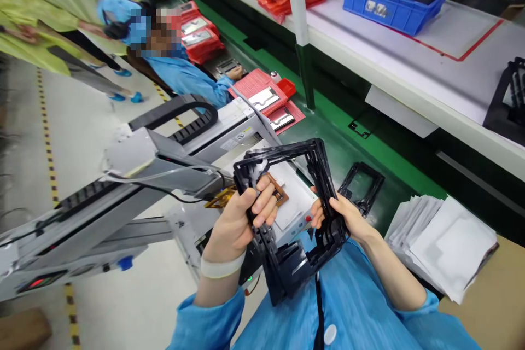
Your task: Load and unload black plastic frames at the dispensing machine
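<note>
A stack of black plastic frames [273,262] is held up in front of my chest, tilted, with a rectangular opening through its middle. My left hand [241,216] is closed round the left side of the stack, fingers curled through the opening. On the opposite side, my right hand [342,213] grips the frames between thumb and fingers. Another group of black frames [361,188] lies on the green bench just beyond my right hand. How many frames are in the held stack I cannot tell.
A grey gantry machine [151,175] stands at left, its white platform behind the frames. Stacked white sheets [451,246] lie at right. A white shelf [340,54] carries a blue bin [381,8]. Beyond the machine, a co-worker in blue [176,76] sits near red packs [258,93].
</note>
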Demonstrator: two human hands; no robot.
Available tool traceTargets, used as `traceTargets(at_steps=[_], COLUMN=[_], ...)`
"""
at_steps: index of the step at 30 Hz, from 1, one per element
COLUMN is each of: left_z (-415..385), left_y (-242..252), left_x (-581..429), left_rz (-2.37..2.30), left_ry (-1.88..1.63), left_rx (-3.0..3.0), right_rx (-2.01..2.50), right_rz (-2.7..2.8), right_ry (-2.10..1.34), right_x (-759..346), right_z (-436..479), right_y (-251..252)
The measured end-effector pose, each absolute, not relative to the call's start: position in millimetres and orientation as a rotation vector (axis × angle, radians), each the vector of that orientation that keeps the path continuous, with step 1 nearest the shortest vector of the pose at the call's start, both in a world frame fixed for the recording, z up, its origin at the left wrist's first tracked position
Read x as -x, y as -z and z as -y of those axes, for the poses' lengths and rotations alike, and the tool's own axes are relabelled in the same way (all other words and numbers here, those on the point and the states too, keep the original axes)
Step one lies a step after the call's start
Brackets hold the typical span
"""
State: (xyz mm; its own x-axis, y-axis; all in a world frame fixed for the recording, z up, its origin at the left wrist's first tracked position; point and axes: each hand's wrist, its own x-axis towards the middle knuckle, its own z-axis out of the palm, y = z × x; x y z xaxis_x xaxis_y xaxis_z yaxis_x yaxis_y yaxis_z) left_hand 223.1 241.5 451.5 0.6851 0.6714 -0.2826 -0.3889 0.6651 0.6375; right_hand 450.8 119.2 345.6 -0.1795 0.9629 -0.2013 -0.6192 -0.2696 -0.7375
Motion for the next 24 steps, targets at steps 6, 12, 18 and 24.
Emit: traceTargets(at_steps=[6, 12, 18, 24], left_z=[-235, -228, -238, -265], left_y=[-454, -455, -449, -448], left_x=[-215, -200, -194, -220], left_rz=[-0.47, -0.488, -0.485, -0.675], left_ry=[-0.638, -0.658, -0.653, -0.677], left_rx=[-0.605, -0.549, -0.495, -0.239], right_rx=[0.807, 0.83, 0.812, 0.863], right_rz=[0.68, 0.768, 0.752, 0.522], right_ry=[-1.661, -1.627, -1.633, -1.695], right_x=[-444, -436, -432, -434], right_z=[-104, -88, -84, -105], right_y=[-360, -374, -388, -386])
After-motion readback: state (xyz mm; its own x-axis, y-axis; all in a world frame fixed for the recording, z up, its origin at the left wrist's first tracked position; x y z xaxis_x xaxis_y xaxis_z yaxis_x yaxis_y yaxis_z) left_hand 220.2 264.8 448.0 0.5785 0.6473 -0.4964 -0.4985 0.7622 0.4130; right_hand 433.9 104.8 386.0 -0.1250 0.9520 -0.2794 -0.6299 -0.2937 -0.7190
